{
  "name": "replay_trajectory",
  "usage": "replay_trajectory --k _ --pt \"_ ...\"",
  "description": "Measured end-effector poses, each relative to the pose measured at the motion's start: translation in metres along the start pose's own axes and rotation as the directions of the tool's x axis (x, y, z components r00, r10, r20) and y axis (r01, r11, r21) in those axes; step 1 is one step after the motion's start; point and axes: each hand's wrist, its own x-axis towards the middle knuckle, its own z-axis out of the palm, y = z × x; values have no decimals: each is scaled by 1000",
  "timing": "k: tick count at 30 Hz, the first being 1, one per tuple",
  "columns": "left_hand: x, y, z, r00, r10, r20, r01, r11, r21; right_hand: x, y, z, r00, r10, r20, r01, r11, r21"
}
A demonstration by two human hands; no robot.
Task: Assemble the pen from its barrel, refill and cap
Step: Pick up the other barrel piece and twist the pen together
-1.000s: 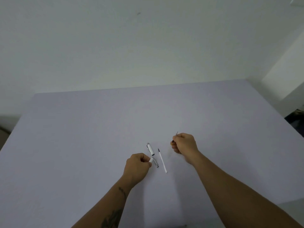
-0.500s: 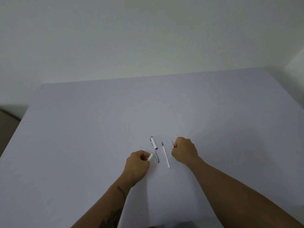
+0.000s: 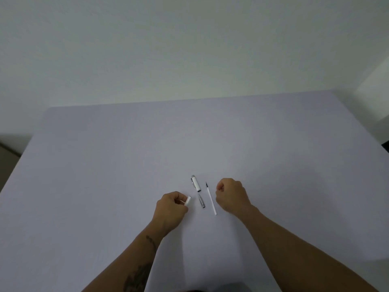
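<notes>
Three pen parts lie on the lilac table (image 3: pixel 126 165): a white cap (image 3: pixel 195 183) with a metal clip, a silver tip cone (image 3: pixel 201 202) just below it, and a thin white refill (image 3: pixel 211 199) with a dark point to their right. My left hand (image 3: pixel 170 209) grips a short white barrel (image 3: pixel 188 200) by one end, left of the tip cone. My right hand (image 3: pixel 230 197) is a closed fist just right of the refill, not touching it. What it holds is mostly hidden by the fingers.
A pale wall rises behind the table's far edge (image 3: pixel 189 100). The table's left edge (image 3: pixel 19 163) drops to a dark floor. A dark gap shows past the right edge (image 3: pixel 386 144).
My left hand has pulled the barrel away from the tip cone toward the left. My right fist has dropped closer to the refill, and the thin dark piece that poked out of it no longer shows.
</notes>
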Motion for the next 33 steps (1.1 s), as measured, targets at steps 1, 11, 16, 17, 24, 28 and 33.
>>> replay_trajectory --k 1,11,16,17,24,28,33 --pt "0 0 0 1000 5 1 -5 1000 8 -3 -4 5 1000 -2 21 3 1000 -27" --pt "-5 -12 -5 1000 18 7 -19 999 41 -18 -22 32 1000 25 5 -24 976 -219" --pt "-8 -16 -10 999 35 16 -36 999 36 -21 -29 23 995 72 66 -57 977 -204" --pt "-8 -16 -11 999 41 15 -42 999 21 -21 -30 20 994 85 76 -72 984 -161" --pt "-9 -13 -19 997 32 64 -27 997 -77 -24 -63 -8 997 71 15 -69 855 514" --pt "-10 -11 -19 995 38 98 -30 996 -80 -28 -73 -14 998 35 55 -62 776 628" --pt "-13 -8 -19 993 54 102 -43 994 -103 -31 -71 -10 998 26 66 -60 797 601"
